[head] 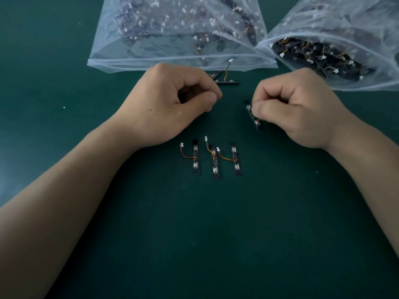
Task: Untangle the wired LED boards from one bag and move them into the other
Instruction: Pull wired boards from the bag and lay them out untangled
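Fingers [268,110] of the right hand [302,111] curl tight, pinching a slim black LED board [255,123]. The left hand [170,104] curls too, its hold unclear. Nearer lie three matte boards [216,169] with orange wires; beyond, two gauzy bags [129,50].

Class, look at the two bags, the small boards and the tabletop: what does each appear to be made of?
Bags: thin translucent plastic film, probably; contents show through, creases shine.
LED boards: rigid-looking matte black circuit board; flat, straight strips.
Tabletop: dark green matte covering, material unclear.
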`<action>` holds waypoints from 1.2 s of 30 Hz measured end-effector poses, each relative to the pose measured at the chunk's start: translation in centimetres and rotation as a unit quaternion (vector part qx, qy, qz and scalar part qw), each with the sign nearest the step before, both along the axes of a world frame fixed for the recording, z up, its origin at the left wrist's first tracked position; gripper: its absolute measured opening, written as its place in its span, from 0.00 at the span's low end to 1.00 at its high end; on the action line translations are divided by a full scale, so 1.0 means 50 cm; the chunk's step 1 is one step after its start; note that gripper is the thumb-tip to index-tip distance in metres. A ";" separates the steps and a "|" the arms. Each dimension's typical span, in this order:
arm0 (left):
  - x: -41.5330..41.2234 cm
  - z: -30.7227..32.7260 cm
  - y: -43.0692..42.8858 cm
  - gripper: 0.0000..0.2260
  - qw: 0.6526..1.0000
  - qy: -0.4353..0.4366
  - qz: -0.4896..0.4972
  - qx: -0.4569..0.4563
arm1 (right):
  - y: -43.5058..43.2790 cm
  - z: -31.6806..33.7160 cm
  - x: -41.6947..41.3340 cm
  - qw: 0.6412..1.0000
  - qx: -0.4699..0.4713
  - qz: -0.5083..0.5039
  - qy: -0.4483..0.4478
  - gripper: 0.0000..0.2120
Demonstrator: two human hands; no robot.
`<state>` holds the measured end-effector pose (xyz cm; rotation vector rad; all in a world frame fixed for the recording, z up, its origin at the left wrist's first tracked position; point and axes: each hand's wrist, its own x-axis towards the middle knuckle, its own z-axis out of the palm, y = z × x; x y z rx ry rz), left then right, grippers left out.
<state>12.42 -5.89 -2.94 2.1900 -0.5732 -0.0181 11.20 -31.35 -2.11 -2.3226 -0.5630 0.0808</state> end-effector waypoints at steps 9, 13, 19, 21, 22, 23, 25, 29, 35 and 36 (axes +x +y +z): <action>0.003 0.001 -0.005 0.05 0.993 -0.080 0.080 -0.022 | -0.005 -0.004 -0.037 0.986 -0.056 0.150 -0.041 0.11; 0.001 0.001 -0.006 0.05 0.993 -0.079 0.083 -0.006 | -0.007 0.000 -0.035 0.981 -0.063 0.174 -0.053 0.11; 0.004 -0.003 -0.007 0.05 0.994 -0.069 0.085 0.007 | -0.017 0.003 -0.035 0.983 -0.092 0.148 -0.062 0.04; 0.004 -0.005 -0.008 0.06 0.994 -0.067 0.082 0.011 | -0.017 0.003 -0.037 0.983 -0.086 0.148 -0.062 0.07; 0.003 -0.006 -0.009 0.06 0.994 -0.068 0.080 0.013 | -0.018 0.003 -0.037 0.983 -0.085 0.153 -0.063 0.06; 0.003 -0.006 -0.009 0.06 0.994 -0.069 0.079 0.015 | -0.018 0.003 -0.037 0.981 -0.086 0.158 -0.065 0.06; 0.004 -0.005 -0.008 0.06 0.994 -0.071 0.078 0.017 | -0.019 0.002 -0.037 0.982 -0.087 0.155 -0.063 0.05; 0.002 -0.005 -0.007 0.05 0.994 -0.069 0.082 0.015 | -0.019 0.003 -0.040 0.985 -0.089 0.138 -0.047 0.07; -0.001 -0.002 -0.006 0.05 0.993 -0.082 0.080 0.005 | -0.031 0.008 -0.031 0.986 -0.093 0.128 -0.046 0.11; -0.001 -0.002 -0.006 0.05 0.993 -0.083 0.080 0.003 | -0.033 0.008 -0.030 0.987 -0.088 0.127 -0.042 0.12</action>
